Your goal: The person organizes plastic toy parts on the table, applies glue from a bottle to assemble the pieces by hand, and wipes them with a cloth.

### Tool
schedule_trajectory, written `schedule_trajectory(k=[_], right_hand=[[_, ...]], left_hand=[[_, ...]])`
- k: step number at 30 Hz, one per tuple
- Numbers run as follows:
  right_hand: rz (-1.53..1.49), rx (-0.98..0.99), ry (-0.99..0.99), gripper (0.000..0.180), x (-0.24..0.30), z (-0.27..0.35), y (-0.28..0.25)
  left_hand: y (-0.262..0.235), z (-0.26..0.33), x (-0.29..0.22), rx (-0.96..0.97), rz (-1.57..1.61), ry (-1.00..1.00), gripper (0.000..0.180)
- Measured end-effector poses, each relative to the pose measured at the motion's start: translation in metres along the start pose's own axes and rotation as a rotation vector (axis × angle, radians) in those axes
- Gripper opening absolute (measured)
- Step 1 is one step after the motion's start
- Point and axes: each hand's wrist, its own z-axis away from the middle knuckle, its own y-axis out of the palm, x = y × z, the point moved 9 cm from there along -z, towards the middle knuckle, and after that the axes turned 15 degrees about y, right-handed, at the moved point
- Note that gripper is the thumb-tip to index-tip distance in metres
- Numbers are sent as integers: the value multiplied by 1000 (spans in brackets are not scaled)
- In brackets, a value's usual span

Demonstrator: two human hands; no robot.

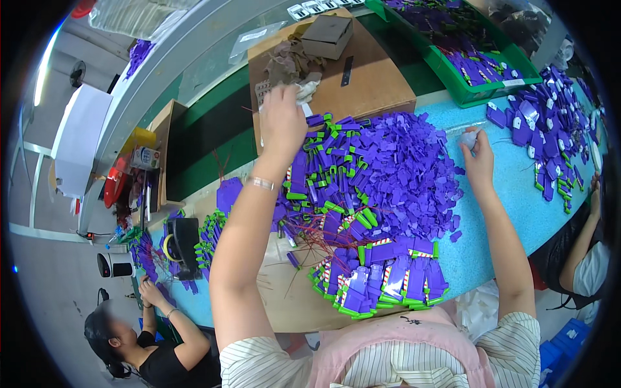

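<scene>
My left hand (283, 119) reaches over the near left corner of a brown board, fingers bent and closed. Its fingertips are hidden, so what they hold cannot be made out; white scraps and cloth lie beside it. Further right, my right hand (479, 158) is raised over the blue table mat, pinching a small whitish, translucent wad (469, 139). Between my arms spreads a heap of small purple plastic pieces (414, 168), with purple-and-green parts (333, 152) on its left. Closer to me lie assembled purple parts with green ends and red-striped strips (388, 281), beside thin red wires (317, 242).
The brown board (381, 84) bears a grey box (327, 37) and rags. Behind right stands a green crate (482, 90) of purple parts, with more parts (550, 126) beyond. A black tape dispenser (182, 247) stands left. Co-workers sit at left (174, 349) and right (585, 258).
</scene>
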Motion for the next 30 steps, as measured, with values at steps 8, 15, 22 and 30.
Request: schedule_trajectory(k=[8,15,22,30], right_hand=[[46,-92,-125,46,79,82,-29],[-36,612,-648,24,170,258,16],[-17,786,-854,31,181,325,59],[-12,808,-800,32,158,327,72]], left_hand=[[23,-27,64,36,-34,-72,17],[-101,27,-26,-251,443,-60,17],[-118,128,-190,464,483,257,34],[-95,131,-212,507,646,301,32]])
